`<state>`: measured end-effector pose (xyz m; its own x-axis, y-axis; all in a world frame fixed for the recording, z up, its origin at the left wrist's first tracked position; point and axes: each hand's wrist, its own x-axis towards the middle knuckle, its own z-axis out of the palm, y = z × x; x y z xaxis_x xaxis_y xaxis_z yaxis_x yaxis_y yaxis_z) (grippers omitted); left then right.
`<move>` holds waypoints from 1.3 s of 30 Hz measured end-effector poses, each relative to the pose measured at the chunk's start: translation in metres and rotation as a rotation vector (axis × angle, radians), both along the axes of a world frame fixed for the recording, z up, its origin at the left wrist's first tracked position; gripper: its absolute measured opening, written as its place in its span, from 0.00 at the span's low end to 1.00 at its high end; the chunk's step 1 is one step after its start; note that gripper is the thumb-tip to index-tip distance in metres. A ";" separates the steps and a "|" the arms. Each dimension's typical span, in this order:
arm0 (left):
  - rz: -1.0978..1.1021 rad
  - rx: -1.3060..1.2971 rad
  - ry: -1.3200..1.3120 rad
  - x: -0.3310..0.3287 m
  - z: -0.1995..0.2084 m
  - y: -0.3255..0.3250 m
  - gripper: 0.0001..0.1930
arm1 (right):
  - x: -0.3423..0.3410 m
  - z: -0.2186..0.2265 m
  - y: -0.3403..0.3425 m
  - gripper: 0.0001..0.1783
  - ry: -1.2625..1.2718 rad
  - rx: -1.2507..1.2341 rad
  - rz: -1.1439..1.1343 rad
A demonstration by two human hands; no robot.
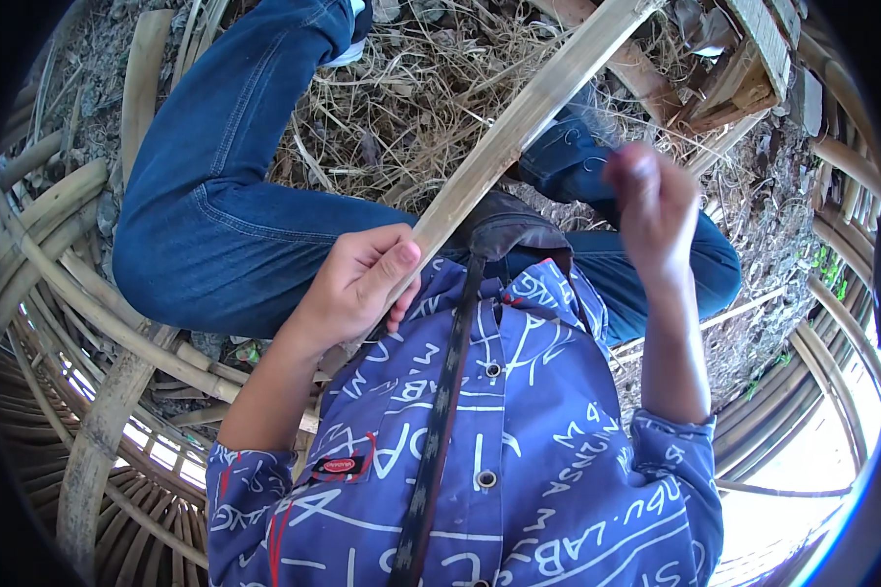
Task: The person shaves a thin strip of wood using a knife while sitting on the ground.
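Note:
A long, pale split-bamboo strip runs slantwise from my lap up to the far right. My left hand is closed round its near end, with the thumb pressed on top. To the right of the strip and apart from it, my right hand is raised in a fist with the thumb up. Motion blurs its fingertips. A dark patch and a grey smear show by the thumb, but what the hand grips is not clear.
My bent legs in blue jeans lie either side of the strip. A black pouch rests at my waist. Dry shavings cover the ground ahead. A wooden frame stands at the far right. Curved bamboo poles surround me.

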<state>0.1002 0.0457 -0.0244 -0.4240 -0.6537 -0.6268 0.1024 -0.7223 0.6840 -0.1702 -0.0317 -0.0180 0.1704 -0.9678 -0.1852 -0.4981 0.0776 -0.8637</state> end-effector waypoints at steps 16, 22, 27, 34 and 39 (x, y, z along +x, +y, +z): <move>-0.113 -0.073 -0.166 -0.007 0.010 0.005 0.27 | -0.006 0.012 -0.023 0.14 0.128 -0.006 -0.192; -0.116 -0.108 -0.171 0.001 0.005 0.008 0.27 | -0.005 0.001 -0.030 0.14 0.083 -0.087 -0.169; -0.114 -0.067 -0.123 -0.002 0.009 0.005 0.26 | -0.001 0.004 -0.021 0.18 0.169 -0.139 0.165; -0.024 0.039 0.027 -0.001 0.012 0.004 0.20 | 0.016 0.017 -0.002 0.18 0.028 -0.042 0.242; -0.052 0.144 0.077 0.010 0.017 0.012 0.16 | 0.031 0.014 0.009 0.18 0.095 -0.005 -0.080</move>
<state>0.1102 0.0580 -0.0073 -0.5051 -0.5352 -0.6771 0.1101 -0.8181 0.5645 -0.1394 -0.0229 -0.0045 0.0744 -0.9785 -0.1922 -0.5702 0.1164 -0.8132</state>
